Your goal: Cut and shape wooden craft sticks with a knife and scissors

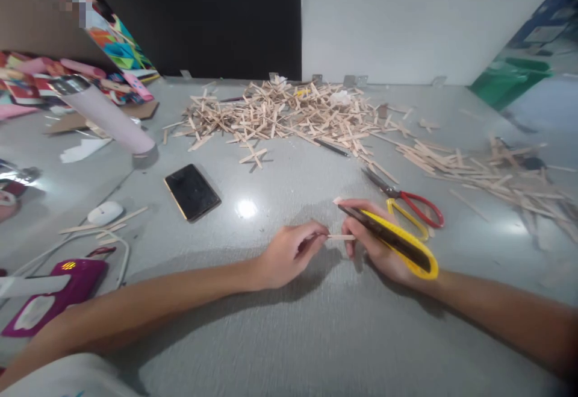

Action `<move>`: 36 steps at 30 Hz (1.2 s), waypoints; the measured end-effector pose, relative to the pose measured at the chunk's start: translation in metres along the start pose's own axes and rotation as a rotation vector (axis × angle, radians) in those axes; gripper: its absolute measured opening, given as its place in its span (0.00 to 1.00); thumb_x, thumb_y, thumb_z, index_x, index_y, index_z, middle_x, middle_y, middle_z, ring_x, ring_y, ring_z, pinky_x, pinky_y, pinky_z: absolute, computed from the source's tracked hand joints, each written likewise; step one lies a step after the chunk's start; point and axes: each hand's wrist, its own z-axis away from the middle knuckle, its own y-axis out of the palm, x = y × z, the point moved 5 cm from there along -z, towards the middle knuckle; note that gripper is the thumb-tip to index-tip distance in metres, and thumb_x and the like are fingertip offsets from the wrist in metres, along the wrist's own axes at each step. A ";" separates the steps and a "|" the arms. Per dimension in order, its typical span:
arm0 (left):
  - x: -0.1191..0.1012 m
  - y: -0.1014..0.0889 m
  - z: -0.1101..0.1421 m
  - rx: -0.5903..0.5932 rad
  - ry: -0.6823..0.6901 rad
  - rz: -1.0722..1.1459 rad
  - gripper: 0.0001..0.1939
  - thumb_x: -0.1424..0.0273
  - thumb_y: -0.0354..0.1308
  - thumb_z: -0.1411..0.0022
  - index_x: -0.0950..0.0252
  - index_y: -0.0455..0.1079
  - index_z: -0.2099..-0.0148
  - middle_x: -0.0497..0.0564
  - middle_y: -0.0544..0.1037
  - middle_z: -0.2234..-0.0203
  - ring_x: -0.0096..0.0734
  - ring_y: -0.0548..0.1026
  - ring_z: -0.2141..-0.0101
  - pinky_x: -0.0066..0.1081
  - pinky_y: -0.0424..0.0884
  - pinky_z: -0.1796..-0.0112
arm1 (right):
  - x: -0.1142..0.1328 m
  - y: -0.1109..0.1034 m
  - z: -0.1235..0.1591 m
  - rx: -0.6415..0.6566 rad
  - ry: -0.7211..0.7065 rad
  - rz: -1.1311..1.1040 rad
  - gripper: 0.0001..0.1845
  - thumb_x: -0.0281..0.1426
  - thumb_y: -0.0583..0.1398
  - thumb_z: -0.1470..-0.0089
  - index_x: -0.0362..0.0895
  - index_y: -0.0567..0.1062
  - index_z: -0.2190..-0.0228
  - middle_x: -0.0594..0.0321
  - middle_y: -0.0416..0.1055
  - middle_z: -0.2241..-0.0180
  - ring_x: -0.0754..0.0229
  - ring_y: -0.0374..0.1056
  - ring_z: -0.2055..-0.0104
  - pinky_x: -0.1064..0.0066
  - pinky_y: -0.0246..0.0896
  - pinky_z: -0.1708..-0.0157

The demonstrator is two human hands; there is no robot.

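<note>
My left hand (289, 253) pinches one end of a short, thin wooden stick (339, 237) between thumb and fingertips, low over the table. The stick's other end meets the fingers of my right hand (377, 246). In that right hand lies a yellow-and-black utility knife (400, 240), slanting across the palm, its narrow end pointing up and left. Just beyond the right hand, scissors (397, 195) with one red and one yellow handle loop rest on the table, blades apart. The contact between my right fingers and the stick is partly hidden.
A heap of wooden sticks (271, 114), some crossed together, spreads along the back; more sticks (487, 174) lie right. A phone (192, 192), white mouse (105, 212), pink bottle (111, 114) and magenta device (58, 291) with a cable are left. A green bin (515, 81) stands far right.
</note>
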 end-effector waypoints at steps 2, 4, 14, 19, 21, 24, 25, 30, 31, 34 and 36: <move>-0.001 -0.001 -0.001 -0.015 0.012 -0.030 0.11 0.67 0.52 0.19 0.64 0.74 0.54 0.44 0.75 0.75 0.23 0.67 0.78 0.25 0.62 0.73 | 0.005 0.003 0.000 0.022 -0.012 0.026 0.15 0.40 0.63 0.26 0.47 0.75 0.44 0.71 0.74 0.76 0.64 0.74 0.77 0.72 0.70 0.74; -0.001 -0.002 -0.001 -0.033 0.013 -0.050 0.11 0.67 0.52 0.19 0.64 0.74 0.54 0.45 0.75 0.75 0.24 0.68 0.78 0.25 0.62 0.73 | 0.005 0.004 -0.001 0.020 0.001 0.028 0.16 0.41 0.63 0.27 0.47 0.74 0.44 0.71 0.75 0.75 0.62 0.75 0.76 0.70 0.73 0.72; 0.005 -0.007 -0.006 -0.062 0.106 -0.208 0.11 0.67 0.52 0.17 0.64 0.74 0.48 0.46 0.80 0.71 0.25 0.74 0.76 0.25 0.69 0.71 | -0.004 0.002 -0.004 -0.107 0.093 0.136 0.19 0.45 0.67 0.34 0.47 0.77 0.49 0.73 0.66 0.77 0.65 0.60 0.79 0.73 0.56 0.80; 0.006 -0.008 -0.004 -0.082 0.237 -0.317 0.10 0.70 0.53 0.17 0.63 0.76 0.49 0.53 0.86 0.57 0.31 0.84 0.60 0.29 0.77 0.60 | -0.011 0.003 -0.004 -0.117 0.126 0.132 0.17 0.45 0.65 0.32 0.48 0.77 0.49 0.74 0.63 0.77 0.65 0.58 0.79 0.71 0.55 0.80; 0.006 -0.008 -0.003 -0.093 0.263 -0.349 0.09 0.71 0.54 0.18 0.63 0.76 0.50 0.53 0.86 0.57 0.32 0.84 0.60 0.29 0.78 0.59 | -0.014 0.004 -0.004 -0.112 0.112 0.128 0.17 0.45 0.65 0.31 0.49 0.77 0.49 0.75 0.61 0.78 0.65 0.56 0.80 0.71 0.53 0.80; 0.007 -0.007 -0.001 -0.113 0.303 -0.379 0.08 0.72 0.54 0.18 0.63 0.74 0.52 0.52 0.85 0.60 0.32 0.84 0.61 0.29 0.78 0.60 | -0.018 0.004 -0.004 -0.074 0.081 0.151 0.18 0.46 0.63 0.29 0.48 0.77 0.47 0.75 0.60 0.79 0.64 0.56 0.80 0.70 0.53 0.80; 0.007 -0.006 -0.001 -0.116 0.316 -0.385 0.08 0.72 0.53 0.18 0.63 0.74 0.52 0.51 0.85 0.61 0.31 0.84 0.62 0.29 0.78 0.61 | -0.018 0.004 -0.003 -0.066 0.079 0.157 0.18 0.46 0.63 0.29 0.47 0.77 0.47 0.74 0.60 0.79 0.63 0.56 0.80 0.69 0.53 0.80; 0.007 -0.006 0.000 -0.103 0.344 -0.395 0.06 0.73 0.53 0.18 0.62 0.71 0.52 0.49 0.83 0.63 0.29 0.82 0.65 0.27 0.77 0.64 | -0.017 0.002 -0.004 -0.023 0.050 0.211 0.15 0.43 0.63 0.28 0.48 0.78 0.47 0.73 0.63 0.78 0.64 0.59 0.78 0.69 0.57 0.76; 0.006 -0.006 0.000 -0.099 0.343 -0.395 0.06 0.74 0.53 0.19 0.62 0.71 0.52 0.49 0.83 0.63 0.29 0.82 0.65 0.26 0.77 0.64 | -0.018 0.002 -0.004 -0.016 0.046 0.218 0.14 0.42 0.63 0.28 0.48 0.77 0.47 0.74 0.63 0.78 0.64 0.59 0.78 0.70 0.56 0.76; 0.005 -0.004 0.000 -0.087 0.348 -0.389 0.07 0.75 0.52 0.19 0.62 0.70 0.52 0.49 0.81 0.63 0.28 0.80 0.65 0.26 0.76 0.64 | -0.019 0.002 -0.004 -0.008 0.036 0.212 0.13 0.40 0.63 0.27 0.49 0.77 0.46 0.75 0.62 0.79 0.65 0.59 0.79 0.71 0.56 0.78; 0.004 -0.003 0.000 -0.084 0.356 -0.381 0.07 0.76 0.52 0.19 0.62 0.69 0.52 0.50 0.81 0.63 0.29 0.80 0.65 0.27 0.76 0.64 | -0.018 0.003 -0.004 -0.010 0.014 0.203 0.12 0.39 0.63 0.27 0.50 0.77 0.47 0.75 0.64 0.77 0.66 0.60 0.79 0.72 0.57 0.78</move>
